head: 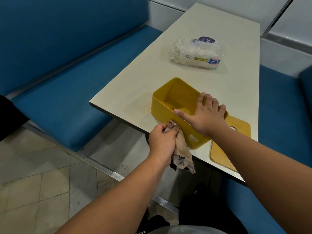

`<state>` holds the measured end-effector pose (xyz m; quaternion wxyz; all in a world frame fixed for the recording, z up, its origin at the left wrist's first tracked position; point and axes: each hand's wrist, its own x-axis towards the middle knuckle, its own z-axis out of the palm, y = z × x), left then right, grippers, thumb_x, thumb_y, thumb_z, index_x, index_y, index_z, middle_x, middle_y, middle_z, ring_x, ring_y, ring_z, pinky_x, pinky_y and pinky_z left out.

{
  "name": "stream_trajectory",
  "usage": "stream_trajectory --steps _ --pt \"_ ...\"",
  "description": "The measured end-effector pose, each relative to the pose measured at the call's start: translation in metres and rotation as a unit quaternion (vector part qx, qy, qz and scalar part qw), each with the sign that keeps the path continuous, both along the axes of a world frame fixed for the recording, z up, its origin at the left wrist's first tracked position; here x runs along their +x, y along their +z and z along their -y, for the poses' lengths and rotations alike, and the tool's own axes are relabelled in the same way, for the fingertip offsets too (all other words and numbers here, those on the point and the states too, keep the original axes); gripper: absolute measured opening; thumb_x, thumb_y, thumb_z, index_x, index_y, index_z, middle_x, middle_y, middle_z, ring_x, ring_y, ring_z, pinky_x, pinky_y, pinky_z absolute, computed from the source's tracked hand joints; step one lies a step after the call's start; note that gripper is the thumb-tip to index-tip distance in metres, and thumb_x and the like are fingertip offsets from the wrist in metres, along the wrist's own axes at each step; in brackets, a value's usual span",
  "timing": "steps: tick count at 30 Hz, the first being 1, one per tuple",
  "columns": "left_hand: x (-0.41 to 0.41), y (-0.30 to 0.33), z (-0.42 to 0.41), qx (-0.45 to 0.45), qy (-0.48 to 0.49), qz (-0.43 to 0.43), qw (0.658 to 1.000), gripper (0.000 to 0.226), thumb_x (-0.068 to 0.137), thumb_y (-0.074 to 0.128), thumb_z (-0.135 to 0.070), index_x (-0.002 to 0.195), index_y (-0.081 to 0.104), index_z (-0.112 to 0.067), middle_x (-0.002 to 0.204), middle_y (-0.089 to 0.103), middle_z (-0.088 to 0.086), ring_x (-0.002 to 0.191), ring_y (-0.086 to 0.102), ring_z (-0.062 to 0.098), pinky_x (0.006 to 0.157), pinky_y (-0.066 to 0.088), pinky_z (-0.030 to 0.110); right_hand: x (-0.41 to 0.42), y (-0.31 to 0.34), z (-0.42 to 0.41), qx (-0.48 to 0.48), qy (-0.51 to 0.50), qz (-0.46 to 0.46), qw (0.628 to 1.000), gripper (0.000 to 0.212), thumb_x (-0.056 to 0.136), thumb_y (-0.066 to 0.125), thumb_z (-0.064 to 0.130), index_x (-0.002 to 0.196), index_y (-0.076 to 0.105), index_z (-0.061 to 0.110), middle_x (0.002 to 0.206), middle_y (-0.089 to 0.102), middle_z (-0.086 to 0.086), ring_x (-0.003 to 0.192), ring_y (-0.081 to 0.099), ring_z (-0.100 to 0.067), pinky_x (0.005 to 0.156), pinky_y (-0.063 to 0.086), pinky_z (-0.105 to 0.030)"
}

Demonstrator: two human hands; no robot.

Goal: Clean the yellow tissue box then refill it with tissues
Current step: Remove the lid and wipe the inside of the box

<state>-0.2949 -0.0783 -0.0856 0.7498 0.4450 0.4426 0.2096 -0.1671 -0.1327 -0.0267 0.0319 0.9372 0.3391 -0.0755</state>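
At the near table [219,78] edge, the left hand [162,142] clenches a soiled cloth [183,149] against the open yellow tissue box [160,107] while the right hand [207,114] lies flat, steadying its rim, so cleaning seems underway; refilling from the tissue pack [196,53] likely follows.

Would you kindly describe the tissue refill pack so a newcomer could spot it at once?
Start at the long cream table between the blue benches. Beyond the open yellow plastic tissue box, towards the far end, lies a crinkled clear plastic pack of white paper towels, the only wrapped, printed item there.

Open, empty yellow tissue box [162,105] on table edge.
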Motion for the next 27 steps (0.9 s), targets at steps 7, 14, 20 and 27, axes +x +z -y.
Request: stream_trajectory --steps 7,14,20,27 --pt "-0.001 0.007 -0.002 0.036 0.007 0.019 0.999 0.006 0.087 0.071 -0.017 0.091 0.070 -0.022 0.089 0.075 0.002 0.088 0.072 0.021 0.082 0.060 0.041 0.000 -0.001 0.000 0.000 0.000 0.004 1.000 0.126 0.064 0.004 0.096 0.154 -0.007 0.009 0.160 0.002 -0.014 0.147 0.002 -0.036 0.115 0.006 -0.060" --pt "-0.004 0.011 0.006 0.088 -0.026 -0.012 0.996 0.005 0.088 0.069 -0.025 0.092 0.068 -0.027 0.091 0.073 -0.003 0.089 0.070 0.017 0.083 0.059 0.041 0.001 0.000 0.000 -0.002 -0.002 0.001 1.000 0.125 0.064 0.005 0.096 0.154 -0.008 0.009 0.160 0.001 -0.015 0.147 0.001 -0.036 0.115 0.006 -0.060" --pt "-0.005 0.014 0.008 0.084 -0.002 -0.009 0.996 0.005 0.088 0.071 -0.025 0.092 0.068 -0.027 0.091 0.073 -0.003 0.089 0.070 0.016 0.083 0.060 0.042 0.000 0.000 0.000 -0.002 0.001 0.000 1.000 0.125 0.065 0.005 0.095 0.154 -0.007 0.009 0.160 0.002 -0.014 0.146 0.002 -0.036 0.115 0.007 -0.059" --pt "-0.006 0.011 0.019 0.115 -0.042 -0.006 0.992 0.005 0.089 0.069 -0.026 0.093 0.066 -0.028 0.092 0.072 -0.004 0.090 0.069 0.014 0.080 0.059 0.036 0.000 0.001 0.000 0.002 0.000 -0.005 1.000 0.126 0.064 0.005 0.096 0.154 -0.008 0.009 0.160 0.001 -0.015 0.147 0.001 -0.036 0.115 0.005 -0.060"
